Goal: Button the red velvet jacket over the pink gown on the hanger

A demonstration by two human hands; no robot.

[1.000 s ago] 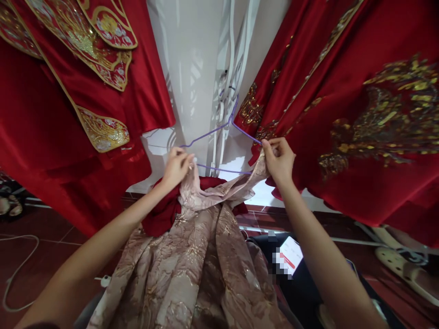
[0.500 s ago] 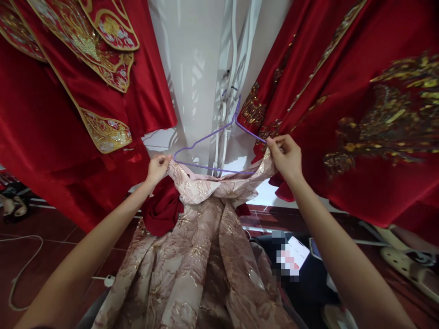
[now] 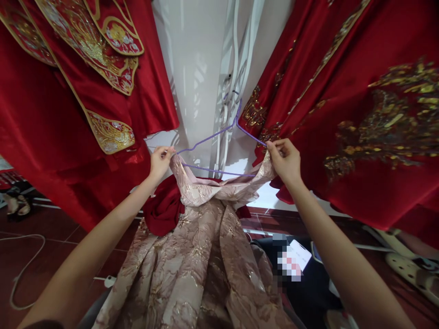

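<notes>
A pink-beige dress (image 3: pixel 192 246) with a shiny gold floral weave hangs in front of me, its skirt falling towards my lap. My left hand (image 3: pixel 162 161) pinches the left end of its neckline at the left arm of a purple hanger (image 3: pixel 214 135). On the other side, my right hand (image 3: pixel 285 157) grips the right end of the neckline against the hanger's right arm. The hanger's lower bar runs across just above the sagging neckline. Dark red cloth (image 3: pixel 163 208) is bunched at the dress's left side, with more of it behind the bodice.
Red satin garments with gold embroidery hang at the left (image 3: pixel 113 130) and the right (image 3: pixel 377 123). White metal bars (image 3: pixel 233 59) stand between them. A lit phone (image 3: pixel 297 256) lies on dark cloth at lower right. A cable (image 3: pixel 24 274), heeled sandals (image 3: pixel 18 206) and a clog (image 3: pixel 408 269) are on the floor.
My left hand has risen slightly and lifted the left end of the neckline up over the hanger's left tip, which showed bare before. My right hand has barely moved.
</notes>
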